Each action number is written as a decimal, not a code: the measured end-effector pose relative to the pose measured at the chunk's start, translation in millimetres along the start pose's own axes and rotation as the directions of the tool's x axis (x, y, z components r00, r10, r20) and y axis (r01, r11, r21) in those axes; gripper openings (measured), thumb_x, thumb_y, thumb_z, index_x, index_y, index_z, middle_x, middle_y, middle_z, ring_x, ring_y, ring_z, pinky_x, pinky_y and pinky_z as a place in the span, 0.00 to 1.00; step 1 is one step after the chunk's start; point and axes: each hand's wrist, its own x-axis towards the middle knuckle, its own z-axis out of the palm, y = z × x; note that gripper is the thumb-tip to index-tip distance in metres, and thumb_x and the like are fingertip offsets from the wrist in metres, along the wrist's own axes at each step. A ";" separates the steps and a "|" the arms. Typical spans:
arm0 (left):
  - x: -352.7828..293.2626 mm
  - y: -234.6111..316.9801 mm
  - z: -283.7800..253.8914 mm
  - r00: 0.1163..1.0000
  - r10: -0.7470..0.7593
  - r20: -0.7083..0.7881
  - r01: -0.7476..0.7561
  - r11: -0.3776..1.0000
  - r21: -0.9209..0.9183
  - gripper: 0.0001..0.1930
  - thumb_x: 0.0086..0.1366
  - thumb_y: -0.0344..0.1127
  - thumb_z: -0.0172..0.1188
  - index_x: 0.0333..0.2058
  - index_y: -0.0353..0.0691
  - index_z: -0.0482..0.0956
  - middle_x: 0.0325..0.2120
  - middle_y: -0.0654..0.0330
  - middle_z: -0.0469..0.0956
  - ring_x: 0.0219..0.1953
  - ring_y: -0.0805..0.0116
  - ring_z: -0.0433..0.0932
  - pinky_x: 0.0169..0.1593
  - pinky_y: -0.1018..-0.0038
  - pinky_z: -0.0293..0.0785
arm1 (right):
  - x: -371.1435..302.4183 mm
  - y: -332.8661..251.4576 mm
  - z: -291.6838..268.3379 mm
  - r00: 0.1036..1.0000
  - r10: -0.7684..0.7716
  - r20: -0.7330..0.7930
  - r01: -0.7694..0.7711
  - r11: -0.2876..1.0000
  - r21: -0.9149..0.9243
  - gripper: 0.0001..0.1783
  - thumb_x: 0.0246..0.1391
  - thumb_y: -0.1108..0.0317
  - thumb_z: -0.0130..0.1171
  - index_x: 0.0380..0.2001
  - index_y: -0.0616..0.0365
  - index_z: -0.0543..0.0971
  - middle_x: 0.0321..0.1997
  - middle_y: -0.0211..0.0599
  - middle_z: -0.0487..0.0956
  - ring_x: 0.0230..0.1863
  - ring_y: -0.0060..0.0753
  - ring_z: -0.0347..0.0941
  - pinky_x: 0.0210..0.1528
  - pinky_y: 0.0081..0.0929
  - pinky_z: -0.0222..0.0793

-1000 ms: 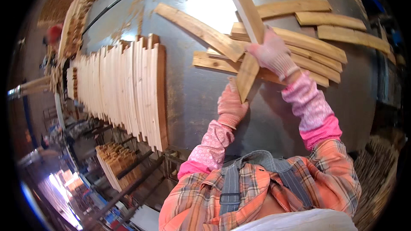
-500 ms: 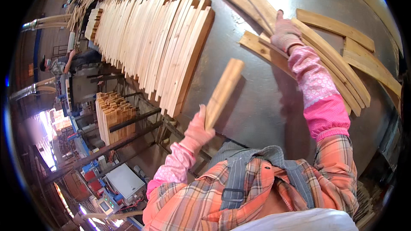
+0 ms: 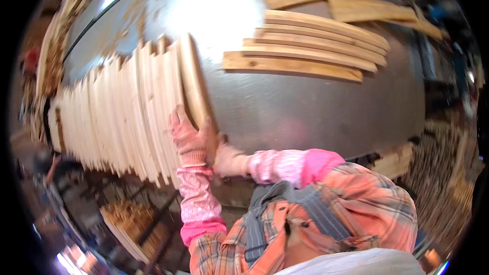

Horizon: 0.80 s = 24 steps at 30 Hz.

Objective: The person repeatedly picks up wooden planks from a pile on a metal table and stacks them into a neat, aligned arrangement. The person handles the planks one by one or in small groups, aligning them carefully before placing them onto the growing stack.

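A long row of pale wooden strips (image 3: 127, 117) stands on edge, packed side by side, on the left of the metal table. Against its right end leans a curved wooden strip (image 3: 194, 84), its far end touching or close to the row. My left hand (image 3: 188, 135), in a pinkish glove, lies over the row's end and this strip with fingers stretched and apart. Close beside it, my gloved right hand (image 3: 232, 159) is at the strip's near end. Its fingers are blurred and partly hidden, so its grip is unclear.
Several curved strips (image 3: 310, 46) lie fanned out on the metal table (image 3: 305, 107) to the right. Flat wooden pieces (image 3: 367, 9) lie beyond them. Stacked wood (image 3: 133, 224) stands below the table at the left. More wood lines the far left edge.
My view has turned. My right hand has left the fanned strips and come beside my left. The strip my left hand held up is no longer raised; a curved strip now stands against the row.
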 end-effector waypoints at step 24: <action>53.8 292.6 155.5 0.673 -0.094 0.734 0.457 -0.727 -0.512 0.08 0.67 0.31 0.62 0.42 0.38 0.75 0.40 0.56 0.78 0.40 0.59 0.79 0.42 0.65 0.82 | -151.7 113.0 -420.2 0.807 0.083 -0.585 -0.440 0.745 -0.502 0.48 0.53 0.34 0.58 0.61 0.69 0.74 0.58 0.61 0.79 0.61 0.58 0.76 0.64 0.41 0.69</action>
